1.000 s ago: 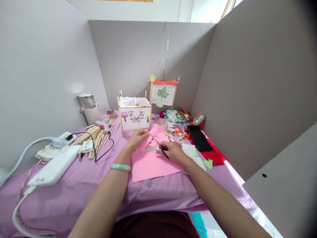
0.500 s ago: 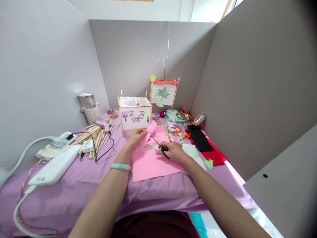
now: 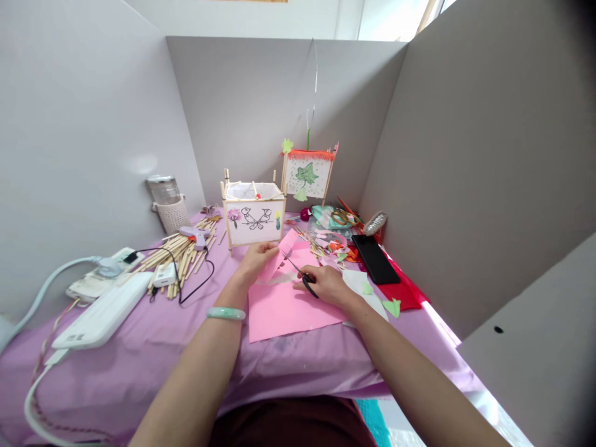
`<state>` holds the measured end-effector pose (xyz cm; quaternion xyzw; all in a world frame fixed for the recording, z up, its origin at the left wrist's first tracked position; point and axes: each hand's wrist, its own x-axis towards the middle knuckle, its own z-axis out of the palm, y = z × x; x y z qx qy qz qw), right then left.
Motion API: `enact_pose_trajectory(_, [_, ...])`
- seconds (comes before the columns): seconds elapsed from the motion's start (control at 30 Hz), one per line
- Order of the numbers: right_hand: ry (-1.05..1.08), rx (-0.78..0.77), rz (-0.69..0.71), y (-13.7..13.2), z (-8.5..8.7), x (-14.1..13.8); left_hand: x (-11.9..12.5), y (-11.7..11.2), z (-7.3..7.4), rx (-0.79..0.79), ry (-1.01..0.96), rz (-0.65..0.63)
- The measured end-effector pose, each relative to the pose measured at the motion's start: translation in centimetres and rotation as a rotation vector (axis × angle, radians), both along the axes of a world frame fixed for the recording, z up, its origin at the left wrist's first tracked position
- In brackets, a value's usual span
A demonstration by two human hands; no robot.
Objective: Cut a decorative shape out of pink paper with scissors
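Between the thumb and fingers of my left hand [image 3: 259, 261] is a strip of pink paper [image 3: 288, 241], raised above the table and slanting up to the right. My right hand [image 3: 323, 284] is closed around the black handles of a pair of scissors [image 3: 307, 282]. Their blades point up and left, with the tips at the strip's edge, where short slits show. Beneath both hands lies a larger pink sheet [image 3: 291, 313]. Just behind stands a stick-framed paper lantern [image 3: 255, 222] with two birds drawn on it.
Wooden sticks and a glue gun [image 3: 195, 236] lie left, near a white power strip [image 3: 105, 310] with cables. A second lantern [image 3: 308, 176] stands at the back. Paper scraps [image 3: 333, 241], a black phone [image 3: 375, 259] and red material [image 3: 410, 292] lie right. Grey partitions enclose three sides.
The strip's upper end has shifted slightly to the right and down, and the scissor tips have moved a little along its edge. Both hands keep their hold.
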<state>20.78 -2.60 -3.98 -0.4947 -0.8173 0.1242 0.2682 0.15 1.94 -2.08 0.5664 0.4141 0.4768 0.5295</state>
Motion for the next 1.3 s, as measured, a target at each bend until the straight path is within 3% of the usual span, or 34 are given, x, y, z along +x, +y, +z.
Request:
enact_pose_trajectory(0.73, [-0.032,0.042,-0.052,0.1,-0.02,-0.15,-0.13,0.08,-0.08,-0.024,-0.041,-0.057])
enact_pose_trajectory(1.3, [0.02,-0.013,-0.016,0.01,0.01,-0.07,-0.11,0.21,-0.25,-0.006,-0.046,-0.041])
